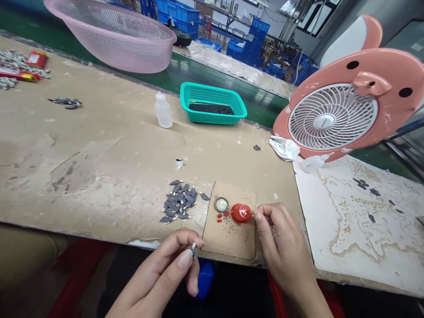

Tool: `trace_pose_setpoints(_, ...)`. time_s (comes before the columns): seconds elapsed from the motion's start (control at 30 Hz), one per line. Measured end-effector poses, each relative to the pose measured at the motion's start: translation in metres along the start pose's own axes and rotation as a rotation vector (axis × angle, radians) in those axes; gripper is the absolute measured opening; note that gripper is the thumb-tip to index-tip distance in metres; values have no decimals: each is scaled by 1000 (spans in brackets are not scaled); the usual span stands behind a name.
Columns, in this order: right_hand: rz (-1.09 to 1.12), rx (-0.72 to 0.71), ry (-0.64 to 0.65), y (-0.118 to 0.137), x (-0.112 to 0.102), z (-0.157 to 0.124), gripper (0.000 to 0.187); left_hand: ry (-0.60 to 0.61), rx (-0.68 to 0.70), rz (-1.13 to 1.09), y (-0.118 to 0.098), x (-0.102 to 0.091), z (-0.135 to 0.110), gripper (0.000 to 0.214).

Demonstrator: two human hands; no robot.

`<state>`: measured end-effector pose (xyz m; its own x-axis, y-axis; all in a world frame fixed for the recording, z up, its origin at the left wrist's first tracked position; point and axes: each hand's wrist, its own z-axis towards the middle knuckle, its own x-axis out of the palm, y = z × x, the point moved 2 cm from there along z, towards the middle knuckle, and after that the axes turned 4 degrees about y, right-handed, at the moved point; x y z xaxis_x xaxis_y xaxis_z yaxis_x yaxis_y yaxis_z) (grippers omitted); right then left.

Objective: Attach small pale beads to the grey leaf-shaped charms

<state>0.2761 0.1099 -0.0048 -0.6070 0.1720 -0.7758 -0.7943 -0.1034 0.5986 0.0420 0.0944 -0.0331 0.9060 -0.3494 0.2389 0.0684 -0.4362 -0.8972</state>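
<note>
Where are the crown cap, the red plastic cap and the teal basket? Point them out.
crown cap (221, 204): head view, its white centre.
red plastic cap (240, 213): head view, its domed top.
teal basket (212, 115): head view, its front wall.

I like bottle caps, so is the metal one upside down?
Yes, upside down: the crown cap lies on the cardboard with its open side up, showing the pale liner inside.

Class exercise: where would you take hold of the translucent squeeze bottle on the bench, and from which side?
Wrap the fingers around the bottle's wide lower body, coming from the near side. It stands upright on the bench, and its narrow tip offers little to hold. The teal plastic basket sits behind and to the right.
</note>
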Motion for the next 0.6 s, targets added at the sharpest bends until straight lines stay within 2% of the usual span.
trace_pose_setpoints(0.07,-30,-17,4,0,1,2,18,-43,-7,-41,-1,1,2,32)
trace_pose_setpoints(0.2,-82,-53,9,0,2,3,16,-11,1,-88,-1,4,5,33)
trace_pose_setpoints(0.37,-126,-72,5,0,1,4,15,-112,17,-97,-1,-1,8,35)
trace_pose_setpoints(0.5,-152,-89,2,1,1,5,16,-89,50,-66,-1,-1,10,32)
trace_pose_setpoints(0.6,-169,-101,11,2,1,6,16,-148,45,-119,0,0,11,33)
